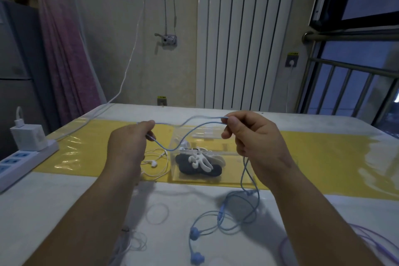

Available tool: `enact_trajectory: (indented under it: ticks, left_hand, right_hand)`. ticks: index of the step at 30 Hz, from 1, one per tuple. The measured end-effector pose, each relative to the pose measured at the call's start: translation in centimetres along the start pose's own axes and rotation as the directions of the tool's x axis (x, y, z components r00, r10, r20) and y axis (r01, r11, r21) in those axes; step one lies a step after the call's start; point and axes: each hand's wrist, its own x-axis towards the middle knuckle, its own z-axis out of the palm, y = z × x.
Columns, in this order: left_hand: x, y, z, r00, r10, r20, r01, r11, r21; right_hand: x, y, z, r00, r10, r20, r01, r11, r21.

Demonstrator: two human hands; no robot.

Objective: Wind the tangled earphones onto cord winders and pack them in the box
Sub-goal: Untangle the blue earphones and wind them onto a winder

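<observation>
I had the blue earphones [220, 214] strung between both hands: the left hand [129, 142] pinched the cord near one end, and the right hand [248, 134] pinched a doubled bend of it, with the rest dropping to the table [323, 211] in loose loops that ended at the two buds. I judged the cord very light, limp and springy, likely to kink or snag on itself, so I would hold the wire itself rather than pull at the buds or the inline remote. The clear box [233, 147] sat on the yellow mat [313, 157] just beyond my hands, with a white winder [199, 161] lying on dark ones inside. White earphones [154, 164] lay just left of the box, and a purple cord [302, 242] curled at the near right. The power strip [21, 160] hugged the left edge, so the right side offered more room.
</observation>
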Motion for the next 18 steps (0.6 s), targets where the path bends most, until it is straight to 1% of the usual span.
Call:
enact_trajectory:
  ticks: [2, 3, 4, 5, 6, 7, 8, 9, 11, 12, 13, 14, 15, 16, 18]
  left_hand:
    - [0.4, -0.4, -0.1, 0.998, 0.004, -0.061, 0.0, 0.998, 0.055]
    - [0.6, -0.6, -0.1, 0.992, 0.046, -0.116, -0.034, 0.994, 0.103]
    - [0.4, -0.6, -0.2, 0.979, 0.129, -0.159, -0.099, 0.978, 0.186]
    - [0.2, -0.7, -0.3, 0.951, 0.261, -0.164, -0.21, 0.938, 0.276]
    - [0.0, -0.8, -0.3, 0.901, 0.415, -0.127, -0.356, 0.874, 0.332]
    - [-0.3, -0.7, -0.1, 0.837, 0.545, -0.051, -0.497, 0.796, 0.345]
    - [-0.7, -0.5, 0.1, 0.778, 0.626, 0.05, -0.609, 0.733, 0.305]
    - [-1.2, -0.4, 0.4, 0.732, 0.661, 0.163, -0.679, 0.693, 0.24]
    - [-1.9, -0.5, 1.0, 0.64, 0.673, 0.371, -0.757, 0.636, 0.152]
    - [-2.1, -0.7, 1.2, 0.596, 0.669, 0.443, -0.784, 0.605, 0.141]
    - [-2.2, -0.9, 1.4, 0.563, 0.67, 0.485, -0.806, 0.576, 0.139]
    - [-2.3, -1.1, 1.6, 0.547, 0.669, 0.503, -0.816, 0.559, 0.144]
    - [-2.3, -1.2, 1.7, 0.552, 0.667, 0.501, -0.814, 0.561, 0.15]
    - [-2.4, -1.2, 1.7, 0.578, 0.662, 0.477, -0.796, 0.588, 0.148]
    - [-2.4, -1.0, 1.6, 0.661, 0.652, 0.372, -0.733, 0.667, 0.134]
  right_hand:
    - [0.1, -0.1, -0.2, 1.0, 0.008, -0.017, -0.008, 1.0, 0.023]
    - [0.1, -0.1, -0.2, 1.0, 0.009, -0.012, -0.008, 1.0, 0.021]
    - [0.1, 0.0, -0.2, 1.0, 0.004, 0.003, -0.004, 1.0, 0.011]
    - [0.0, 0.0, -0.1, 1.0, -0.001, 0.024, 0.002, 1.0, -0.008]
    - [0.0, 0.1, 0.1, 0.999, -0.003, 0.045, 0.004, 0.999, -0.032]
    - [-0.1, 0.2, 0.3, 0.998, 0.001, 0.065, 0.003, 0.998, -0.056]
    - [-0.1, 0.3, 0.4, 0.997, 0.008, 0.081, -0.001, 0.996, -0.084]
    - [-0.1, 0.4, 0.6, 0.995, 0.016, 0.095, -0.005, 0.993, -0.114]
    - [-0.1, 0.5, 0.8, 0.993, 0.029, 0.112, -0.012, 0.988, -0.152]
    - [-0.2, 0.5, 0.8, 0.992, 0.033, 0.119, -0.015, 0.989, -0.148]
    - [-0.2, 0.4, 0.9, 0.991, 0.036, 0.126, -0.019, 0.991, -0.133]
    - [-0.2, 0.4, 1.0, 0.991, 0.038, 0.132, -0.022, 0.992, -0.121]
    - [-0.3, 0.3, 1.0, 0.99, 0.042, 0.136, -0.026, 0.992, -0.12]
    - [-0.3, 0.3, 1.1, 0.989, 0.049, 0.139, -0.03, 0.991, -0.133]
    - [-0.4, 0.2, 1.0, 0.989, 0.069, 0.132, -0.047, 0.986, -0.162]
